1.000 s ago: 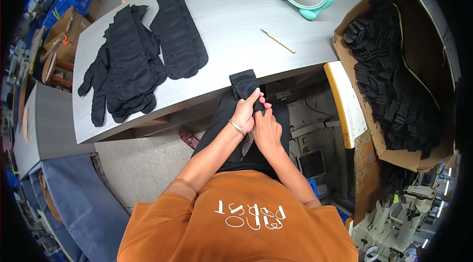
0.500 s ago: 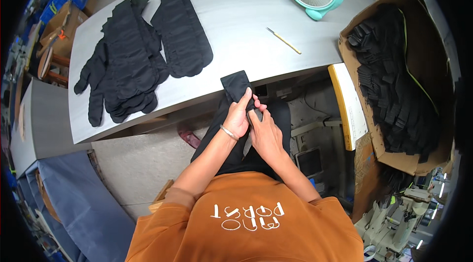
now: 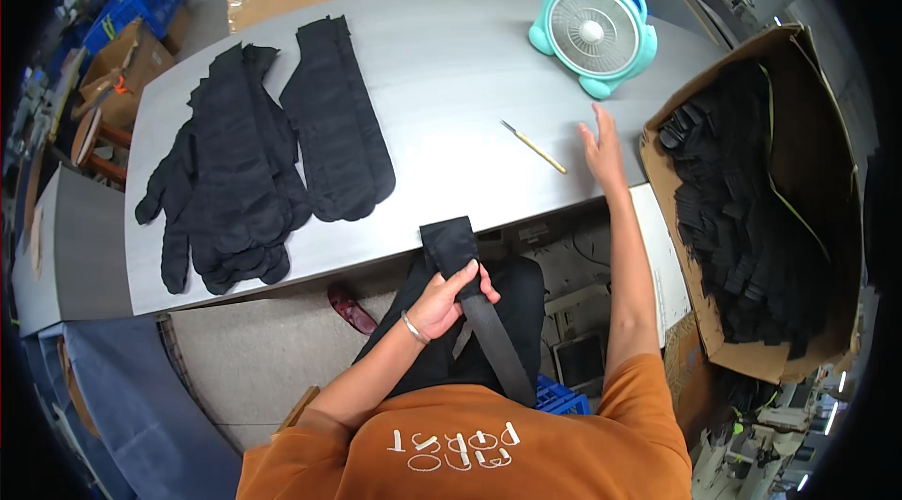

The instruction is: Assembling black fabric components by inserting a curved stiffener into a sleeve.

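Observation:
My left hand (image 3: 451, 298) grips a black fabric piece (image 3: 449, 242) over my lap at the table's front edge, thumb on top. From this hand a dark webbing strap (image 3: 500, 350) runs down toward my waist. Stretched out over the table's right side, my right hand (image 3: 604, 150) holds nothing, its fingers apart. Just left of it lies a thin tool (image 3: 536, 148) with a yellowish handle and a slim metal tip. Two piles of black fabric pieces with rounded ends, a wide pile (image 3: 230, 171) and a narrower pile (image 3: 338, 124), lie on the left half.
A turquoise fan (image 3: 594, 35) stands at the table's back right. Beyond the right edge, an open cardboard box (image 3: 794, 364) holds many black strips. The grey table (image 3: 442, 77) spreads in front of me. Under my right arm sits a blue crate (image 3: 561, 398).
My right hand has let go of the fabric and reached forward and right over the table. The strap now hangs free from my left hand. The view has tilted up.

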Available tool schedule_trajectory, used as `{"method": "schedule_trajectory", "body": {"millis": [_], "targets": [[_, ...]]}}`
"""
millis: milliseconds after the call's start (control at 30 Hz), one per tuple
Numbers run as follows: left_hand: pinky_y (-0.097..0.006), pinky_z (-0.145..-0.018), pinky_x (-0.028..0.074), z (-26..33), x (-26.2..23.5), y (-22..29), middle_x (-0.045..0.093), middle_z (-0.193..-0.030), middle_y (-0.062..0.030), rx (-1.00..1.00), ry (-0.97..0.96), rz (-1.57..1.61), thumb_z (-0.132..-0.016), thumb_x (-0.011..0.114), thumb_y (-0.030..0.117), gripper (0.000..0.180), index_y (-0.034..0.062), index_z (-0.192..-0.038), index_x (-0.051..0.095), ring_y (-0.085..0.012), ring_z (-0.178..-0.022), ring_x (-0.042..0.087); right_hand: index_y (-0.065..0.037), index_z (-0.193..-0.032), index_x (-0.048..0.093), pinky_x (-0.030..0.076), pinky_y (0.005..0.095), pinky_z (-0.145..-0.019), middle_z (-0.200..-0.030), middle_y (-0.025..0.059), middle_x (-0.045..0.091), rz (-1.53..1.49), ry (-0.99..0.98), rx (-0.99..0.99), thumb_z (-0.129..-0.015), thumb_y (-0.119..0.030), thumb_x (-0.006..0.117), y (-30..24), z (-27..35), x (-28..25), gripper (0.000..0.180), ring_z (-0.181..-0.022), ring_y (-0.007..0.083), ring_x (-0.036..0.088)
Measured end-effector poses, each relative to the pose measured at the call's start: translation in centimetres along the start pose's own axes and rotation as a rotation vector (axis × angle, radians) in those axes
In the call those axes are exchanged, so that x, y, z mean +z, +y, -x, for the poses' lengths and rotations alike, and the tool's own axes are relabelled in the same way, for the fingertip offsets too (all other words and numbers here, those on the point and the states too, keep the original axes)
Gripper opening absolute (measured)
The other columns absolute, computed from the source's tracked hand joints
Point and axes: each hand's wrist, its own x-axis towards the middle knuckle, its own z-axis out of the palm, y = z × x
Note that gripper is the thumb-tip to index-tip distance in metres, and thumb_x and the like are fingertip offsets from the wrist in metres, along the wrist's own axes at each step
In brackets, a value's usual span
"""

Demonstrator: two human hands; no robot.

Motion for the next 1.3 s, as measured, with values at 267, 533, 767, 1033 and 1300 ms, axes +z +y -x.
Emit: {"method": "schedule_trajectory", "body": {"millis": [267, 533, 767, 1033, 1300], "targets": [[-0.040, -0.087, 0.054, -0.6, -0.1, 0.6, 0.066, -0.091, -0.0107, -0.054, -0.006, 0.145, -0.103, 0.036, 0.056, 0.057, 0.0037, -0.111, 0.057, -0.0273, -0.092, 0.069, 0.001, -0.146, 0.037, 0.041, 0.0404, -0.104, -0.139, 0.0222, 0.047, 0.007, 0.107, 0.055, -0.094, -0.025, 0.063, 8.6, -7.4, 2.7, 0.064, -0.126, 0.0346, 0.051], [-0.035, -0.083, 0.056, -3.7, 5.0, 11.4, 0.072, -0.092, -0.0135, 0.263, 0.110, -0.299, -0.104, 0.042, 0.050, 0.052, 0.0027, -0.107, 0.063, -0.0237, -0.089, 0.071, 0.002, -0.138, 0.048, 0.045, 0.0403, -0.100, -0.135, 0.0221, 0.050, -0.049, 0.141, -0.028, -0.097, -0.014, 0.059, -4.0, 5.1, 0.3, 0.045, -0.115, 0.0343, 0.057], [-0.042, -0.085, 0.060, -5.5, 8.3, 17.0, 0.064, -0.120, -0.0206, 0.503, -0.094, -0.234, -0.102, 0.054, 0.030, 0.039, -0.0044, -0.121, 0.054, -0.0313, -0.099, 0.070, 0.002, -0.126, 0.061, 0.053, 0.0313, -0.082, -0.105, 0.0151, 0.069, -0.553, -0.082, 0.245, -0.103, -0.014, 0.051, -13.1, 19.2, -0.8, 0.030, -0.092, 0.0214, 0.069], [-0.039, -0.093, 0.056, -4.2, 1.4, 3.8, 0.065, -0.120, -0.0174, 0.241, 0.156, 0.061, -0.099, 0.061, 0.025, 0.040, -0.0053, -0.124, 0.055, -0.0261, -0.107, 0.065, -0.006, -0.128, 0.051, 0.055, 0.0413, -0.079, -0.122, 0.0155, 0.057, -0.132, -0.278, -0.031, -0.078, -0.027, 0.080, -20.8, 23.3, -1.1, 0.061, -0.096, 0.0354, 0.067], [-0.038, -0.089, 0.057, -2.0, 0.5, 0.4, 0.067, -0.103, -0.0127, 0.097, 0.154, 0.130, -0.098, 0.063, 0.032, 0.037, -0.0009, -0.114, 0.060, -0.0228, -0.097, 0.067, -0.007, -0.132, 0.051, 0.056, 0.0412, -0.072, -0.118, 0.0179, 0.054, 0.059, -0.103, -0.043, -0.077, -0.003, 0.067, -21.1, 27.2, 3.4, 0.058, -0.096, 0.0378, 0.065]]}}
